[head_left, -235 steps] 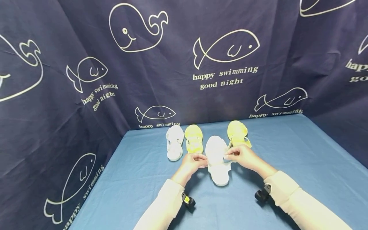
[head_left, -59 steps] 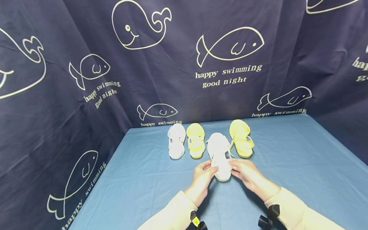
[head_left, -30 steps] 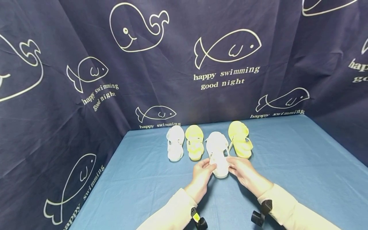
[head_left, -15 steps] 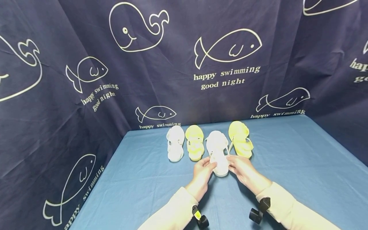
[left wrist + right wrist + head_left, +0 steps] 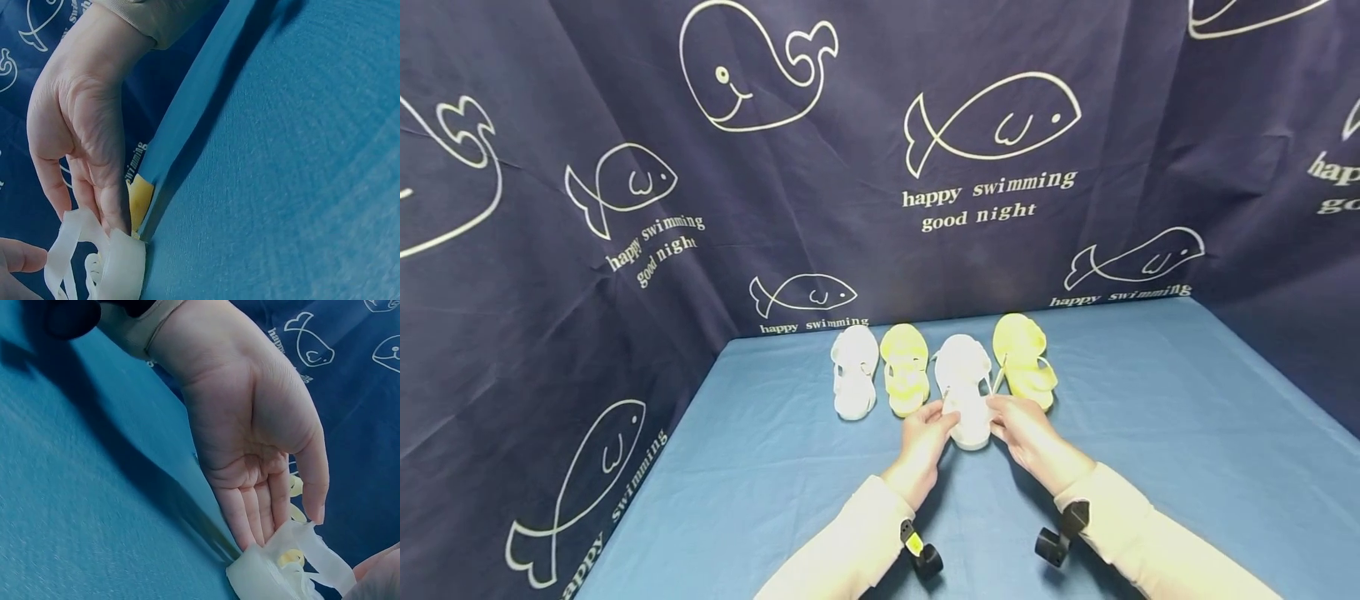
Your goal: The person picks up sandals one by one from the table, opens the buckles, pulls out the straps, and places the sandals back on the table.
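A white sandal (image 5: 962, 365) lies between my hands on the blue cloth, its near end towards me. My left hand (image 5: 922, 446) pinches the left edge of that end between thumb and fingers. On the other side my right hand (image 5: 1033, 442) holds the right edge the same way. Seen from the left wrist, the sandal (image 5: 125, 269) looks translucent, and its strap rises between the two hands. From the right wrist, fingertips press the outer side of the sandal (image 5: 262, 575) while the thumb is at its upper edge.
Another white sandal (image 5: 855, 371) and a yellow sandal (image 5: 905, 371) stand side by side on the left. A second yellow sandal (image 5: 1022, 358) is just right of the held one. Behind them rises a dark blue printed curtain (image 5: 865, 217).
Earlier my hands were at the held sandal's middle, its strap sticking out right; they then moved to the near end. Since then both hands have pushed it back, level with the others.
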The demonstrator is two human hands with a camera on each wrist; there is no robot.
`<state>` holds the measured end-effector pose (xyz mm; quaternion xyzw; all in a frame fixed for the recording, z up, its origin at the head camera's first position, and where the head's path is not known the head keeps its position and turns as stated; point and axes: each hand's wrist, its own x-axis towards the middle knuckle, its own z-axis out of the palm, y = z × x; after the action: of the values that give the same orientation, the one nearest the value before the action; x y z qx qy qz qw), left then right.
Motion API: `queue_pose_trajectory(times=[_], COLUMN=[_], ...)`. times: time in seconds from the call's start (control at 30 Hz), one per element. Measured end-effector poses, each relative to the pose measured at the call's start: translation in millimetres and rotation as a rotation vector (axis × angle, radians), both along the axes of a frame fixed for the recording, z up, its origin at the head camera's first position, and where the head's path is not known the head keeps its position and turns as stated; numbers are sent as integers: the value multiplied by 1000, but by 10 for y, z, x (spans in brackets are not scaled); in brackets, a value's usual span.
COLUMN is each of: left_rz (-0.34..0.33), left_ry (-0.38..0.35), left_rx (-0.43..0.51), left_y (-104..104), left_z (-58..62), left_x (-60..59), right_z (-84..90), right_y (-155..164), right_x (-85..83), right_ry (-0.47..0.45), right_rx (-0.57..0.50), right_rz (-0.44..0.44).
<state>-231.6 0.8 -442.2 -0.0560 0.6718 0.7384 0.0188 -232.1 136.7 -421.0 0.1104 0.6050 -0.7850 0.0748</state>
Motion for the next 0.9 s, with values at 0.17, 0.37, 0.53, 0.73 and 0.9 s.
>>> queue_pose_trajectory(times=[0.17,0.37,0.53,0.73,0.9], left_rz=[-14,-19,-21,-22,-14], left_ry=[5,-24,-29,-26,-26], left_rx=[-18,-27,-19,1,16], left_y=[-10,-1,1,-3,25], left_z=[-4,8,38,36,19], left_x=[-35,-82,-162,-233,-269], right_z=[-2,15,23,14,1], right_y=[-12,-22,-45,-68,-87], right_x=[-39,-94,-150,-221,-264], right_ry=[9,10,27,23,11], right_rx=[-2,9,10,12,1], right_rz=[-27,-30,-49,-80,-102])
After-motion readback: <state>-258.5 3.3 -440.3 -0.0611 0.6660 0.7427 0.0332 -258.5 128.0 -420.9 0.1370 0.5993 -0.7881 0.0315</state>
